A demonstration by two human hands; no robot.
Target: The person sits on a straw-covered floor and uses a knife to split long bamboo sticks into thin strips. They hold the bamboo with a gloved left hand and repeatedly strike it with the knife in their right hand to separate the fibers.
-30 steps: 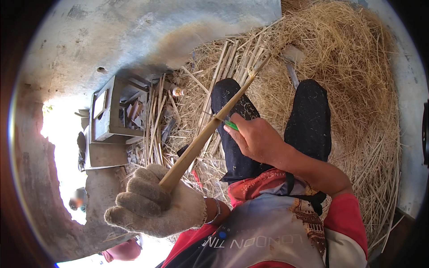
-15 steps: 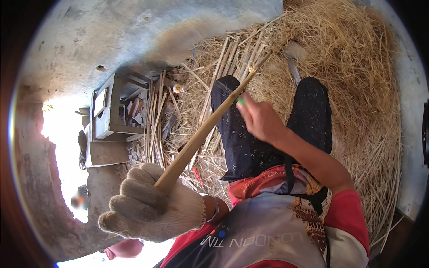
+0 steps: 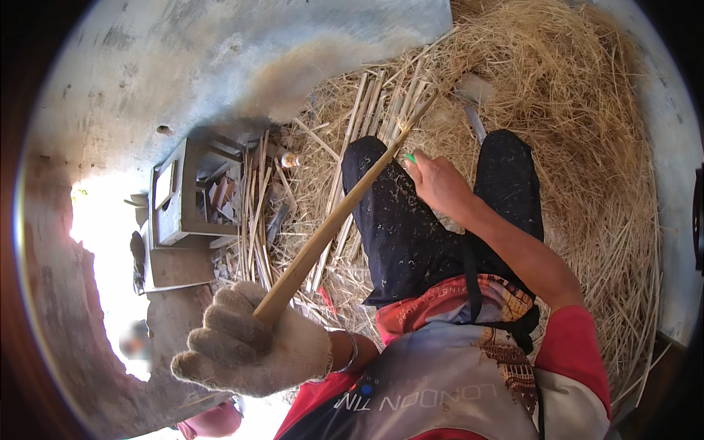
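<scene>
A long split bamboo stick (image 3: pixel 341 209) slants up and away from lower left, its far tip over the straw beyond my knees. My left hand (image 3: pixel 253 341), in a dirty knitted glove, is wrapped round its near end. Near the far end, the stick has a frayed, pale knot. My bare right hand (image 3: pixel 444 187) is closed on a small green-handled tool (image 3: pixel 410 158), just right of the stick and apart from it. Only the green end shows; the rest is hidden or too thin to make out. Pale shavings speckle my dark trousers (image 3: pixel 396 227).
Bamboo strips (image 3: pixel 370 103) lie beyond my left knee. A heap of straw-like shavings (image 3: pixel 579 147) covers the floor to the right. By my right knee is a flat metal blade (image 3: pixel 475 121). At left, a wooden frame box (image 3: pixel 180 194) holds scraps against the wall (image 3: pixel 220 59).
My right hand has moved slightly right, away from the stick, with the green-handled tool. My left hand still grips the stick, which has barely shifted.
</scene>
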